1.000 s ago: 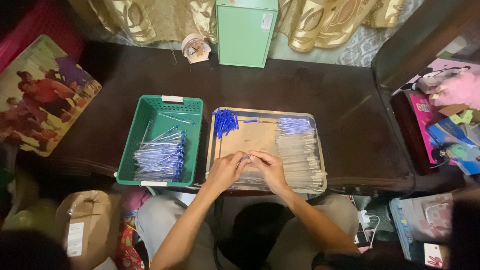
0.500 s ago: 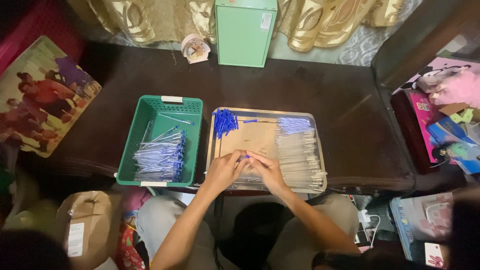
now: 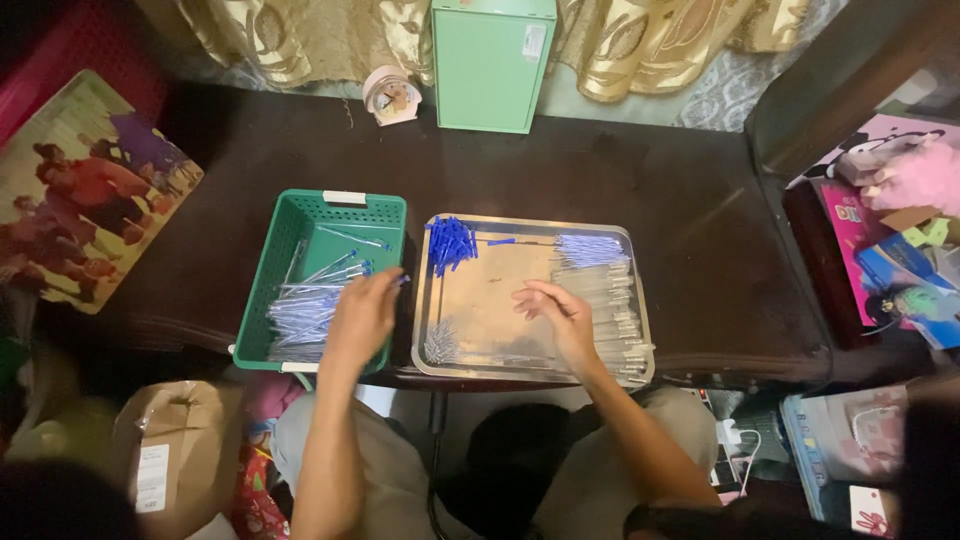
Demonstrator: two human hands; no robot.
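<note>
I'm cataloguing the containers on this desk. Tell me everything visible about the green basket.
The green basket is a rectangular plastic bin with perforated walls and a white label tab on its far rim. It sits flat on the dark table, directly left of the metal tray. Inside lies a heap of clear pens with blue tips, mostly toward the near end. The left hand hovers over its right side.
</note>
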